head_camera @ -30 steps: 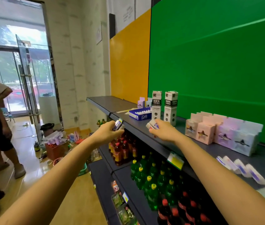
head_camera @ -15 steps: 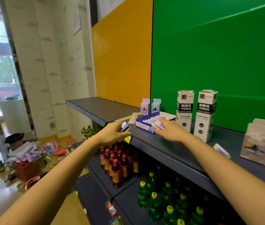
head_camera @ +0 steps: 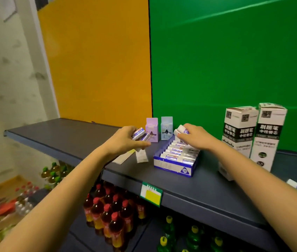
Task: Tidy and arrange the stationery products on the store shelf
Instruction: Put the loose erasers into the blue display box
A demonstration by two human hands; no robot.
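Two hands over dark grey shelf [head_camera: 62,135]. On left, left hand [head_camera: 126,140] grips two small white-purple packs [head_camera: 140,134], just left of purple carton [head_camera: 151,130]. On right, right hand [head_camera: 196,137] pinches single white pack [head_camera: 181,130] above far end of blue display box [head_camera: 173,166], which sits on shelf with row of similar packs inside. Pale blue carton [head_camera: 166,128] stands behind box. Tall black-and-white refill boxes [head_camera: 238,131] stand upright at right. Red-capped bottles [head_camera: 107,211] on lower shelf.
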